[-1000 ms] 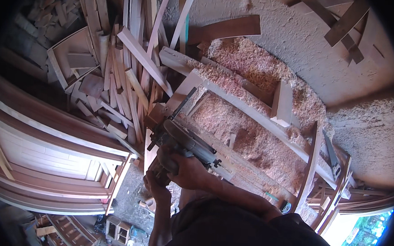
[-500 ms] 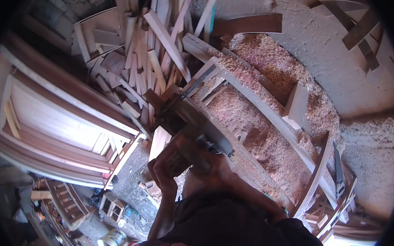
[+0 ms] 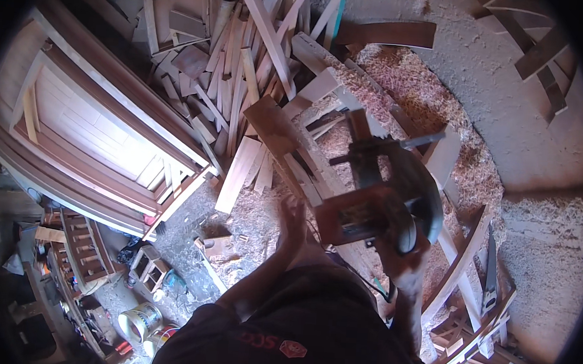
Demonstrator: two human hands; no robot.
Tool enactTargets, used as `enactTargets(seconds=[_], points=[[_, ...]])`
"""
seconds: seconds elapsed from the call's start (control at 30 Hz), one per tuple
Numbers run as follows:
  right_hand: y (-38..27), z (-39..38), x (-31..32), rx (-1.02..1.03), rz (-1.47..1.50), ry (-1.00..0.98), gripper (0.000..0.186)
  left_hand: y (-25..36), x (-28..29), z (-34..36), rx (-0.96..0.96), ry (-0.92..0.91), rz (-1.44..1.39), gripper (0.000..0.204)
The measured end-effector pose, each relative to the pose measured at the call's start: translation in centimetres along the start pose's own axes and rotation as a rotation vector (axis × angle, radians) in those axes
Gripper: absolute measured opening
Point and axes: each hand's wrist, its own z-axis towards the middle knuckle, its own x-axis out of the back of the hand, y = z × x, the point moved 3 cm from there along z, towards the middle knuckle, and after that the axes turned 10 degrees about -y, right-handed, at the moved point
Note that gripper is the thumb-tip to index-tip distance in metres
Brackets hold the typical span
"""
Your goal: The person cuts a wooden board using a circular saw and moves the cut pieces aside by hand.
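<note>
In my right hand [image 3: 407, 256] is a dark power saw, apparently a circular saw [image 3: 363, 216], gripped by its handle. Its flat reddish base plate faces up toward me, the rounded guard lies to the right, and a rod sticks out at the top. My left hand [image 3: 292, 219] is off the saw, with its fingers stretched beside the near end of a brown wooden board [image 3: 268, 127]. Whether those fingers touch the board is hard to see. That board slants across a wooden frame, and the saw hides part of the frame.
Wood shavings [image 3: 418, 83] cover the ground ahead and right. Scrap lumber [image 3: 238, 72] is heaped at the far left, near a large panelled wooden frame [image 3: 102, 117]. A hand saw [image 3: 491, 274] rests at the right. Buckets [image 3: 141, 321] stand at the lower left.
The saw has swung to the right and turned, now in my right hand alone. My left hand has come off it and sits by the board. The view has shifted slightly.
</note>
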Motion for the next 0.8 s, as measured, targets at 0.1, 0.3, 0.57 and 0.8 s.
enactTargets(seconds=[0.1, 0.3, 0.57, 0.8], points=[[2.3, -3.3, 3.3, -0.004, -0.160, 0.098, 0.032, 6.5, -1.6, -5.3, -0.154, -0.253, 0.328, 0.076], [7.1, -7.1, 5.2, -0.243, -0.149, 0.042, 0.033, 11.9, -8.0, -12.0, -0.491, -0.708, 0.651, 0.089], [11.6, -8.3, 0.0, -0.058, -0.429, -0.106, 0.069, -1.3, -10.9, -11.1, -0.527, -0.646, 0.709, 0.100], [12.8, -9.6, -5.0, 0.111, -0.629, -0.077, 0.072, -6.6, -10.8, -11.6, -0.747, -0.547, 1.054, 0.113]])
